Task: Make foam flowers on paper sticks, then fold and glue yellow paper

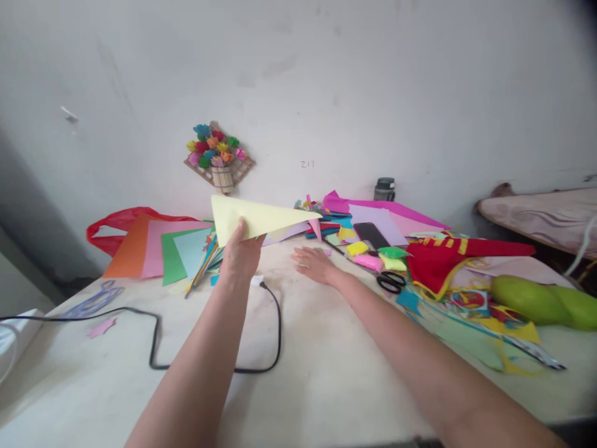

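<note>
A pale yellow sheet of paper (228, 214), folded or rolled to a point at its right end, is held up above the table. My left hand (240, 252) grips its lower edge, thumb on the near face and the other fingers hidden behind. Lower and to the right, my right hand (313, 264) lies flat near the tabletop, fingers stretched out to the left. A small pink paper piece (326, 252) is by its fingertips. Just behind that hand stands a pink paper cone (316, 229), tip down.
Coloured sheets (152, 246) lie back left, and a black cable (156, 336) crosses the table (298, 398). To the right are scissors (390, 282), clay packets (368, 261), a phone (370, 235), red cloth (433, 267), green fruit (527, 298) and paper scraps. A bottle (385, 189) stands by the wall.
</note>
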Tool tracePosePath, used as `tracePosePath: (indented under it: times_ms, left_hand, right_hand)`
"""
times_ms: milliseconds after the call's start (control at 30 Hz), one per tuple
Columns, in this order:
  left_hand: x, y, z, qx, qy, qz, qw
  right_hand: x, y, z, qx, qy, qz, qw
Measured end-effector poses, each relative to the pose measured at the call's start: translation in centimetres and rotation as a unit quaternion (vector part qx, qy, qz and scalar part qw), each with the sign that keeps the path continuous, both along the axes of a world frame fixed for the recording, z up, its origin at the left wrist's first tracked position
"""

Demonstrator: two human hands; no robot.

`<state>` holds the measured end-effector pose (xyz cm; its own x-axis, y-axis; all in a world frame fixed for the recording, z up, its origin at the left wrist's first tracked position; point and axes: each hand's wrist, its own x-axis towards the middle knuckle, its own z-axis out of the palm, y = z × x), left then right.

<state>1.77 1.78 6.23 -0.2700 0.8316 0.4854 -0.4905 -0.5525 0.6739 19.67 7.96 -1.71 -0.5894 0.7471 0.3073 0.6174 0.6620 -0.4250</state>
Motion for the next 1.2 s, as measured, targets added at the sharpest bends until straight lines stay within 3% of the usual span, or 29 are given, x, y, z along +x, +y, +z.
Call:
tracePosePath:
  times_ms: [100,267,467,700,800,933,1033,1200]
  left_hand:
    - [0.2,-0.1,-0.3,0.016,-0.009,-0.027,0.999]
    - [0.6,-0.3,-0.4,-0.002,-0.042,-0.071,0.997]
    - [0.7,-0.5,-0.6,-0.011,-0.072,-0.088,0.994]
    - [0.6,-0.5,-0.8,-0.014,-0.1,-0.091,0.991]
    - [0.4,-0.6,-0.6,0.003,-0.101,-0.093,0.99]
    - [0.0,-0.7,0.0,0.016,-0.094,-0.084,0.992]
    - [-0.3,-0.9,0.7,0.023,-0.085,-0.073,0.993]
    - [-1.0,-1.3,2.5,0.031,-0.073,-0.06,0.995]
  right_hand:
    - [-1.3,0.2,-1.5,0.057,-0.105,0.016,0.993]
    - [-2.0,1.9,-2.3,0.08,-0.171,0.016,0.982]
    - [-0.8,4.6,-2.0,0.069,-0.226,-0.029,0.971]
    - [0.6,6.4,-1.0,0.131,-0.223,-0.1,0.961]
    - [-0.5,5.2,-0.1,0.168,-0.149,-0.118,0.967]
    - [-3.5,1.6,1.4,0.1,-0.09,-0.111,0.985]
    - [-6.1,-1.4,2.0,0.021,-0.072,-0.037,0.996]
    - [-9.1,-4.5,1.3,0.034,-0.093,0.027,0.995]
